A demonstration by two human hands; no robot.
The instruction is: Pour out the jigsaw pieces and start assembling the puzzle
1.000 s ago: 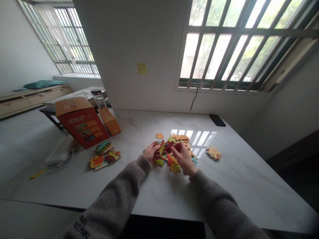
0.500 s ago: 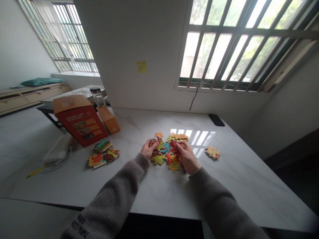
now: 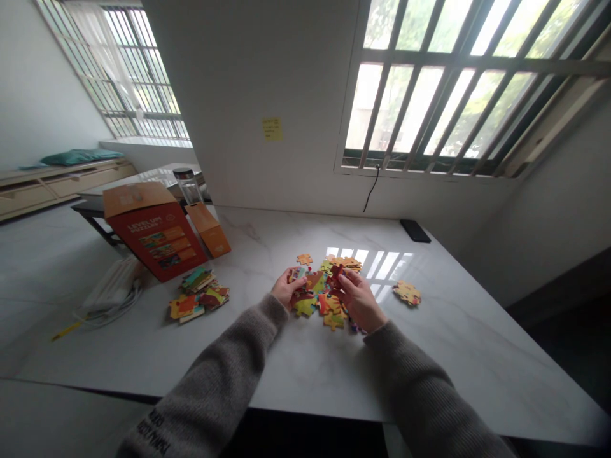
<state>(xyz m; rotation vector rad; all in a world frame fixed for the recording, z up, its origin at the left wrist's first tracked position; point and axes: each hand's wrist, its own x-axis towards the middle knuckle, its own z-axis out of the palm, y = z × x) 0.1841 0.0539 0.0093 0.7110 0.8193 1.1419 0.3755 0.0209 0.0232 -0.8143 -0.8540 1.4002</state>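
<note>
My left hand (image 3: 285,287) is closed on puzzle pieces (image 3: 300,275), with a pale edge showing between thumb and fingers. Across from it, my right hand (image 3: 356,296) pinches a dark red puzzle piece (image 3: 337,273) between thumb and fingertips. Both hands hover over a loose pile of colourful jigsaw pieces (image 3: 333,318) in the middle of the white table (image 3: 305,375). Fingers hide part of the pile. One orange piece (image 3: 304,259) lies at the pile's back left edge.
A stack of pieces (image 3: 198,299) lies to the left, and a small yellow stack (image 3: 407,293) to the right. Behind the left stack stand a red puzzle box (image 3: 157,235) and an orange box (image 3: 209,230). A white power strip (image 3: 112,286) and a black phone (image 3: 415,231) also lie here.
My right hand has shifted slightly and now holds the dark red piece higher. The pieces in my left hand have turned, showing a pale edge. A brown piece now shows between my hands.
</note>
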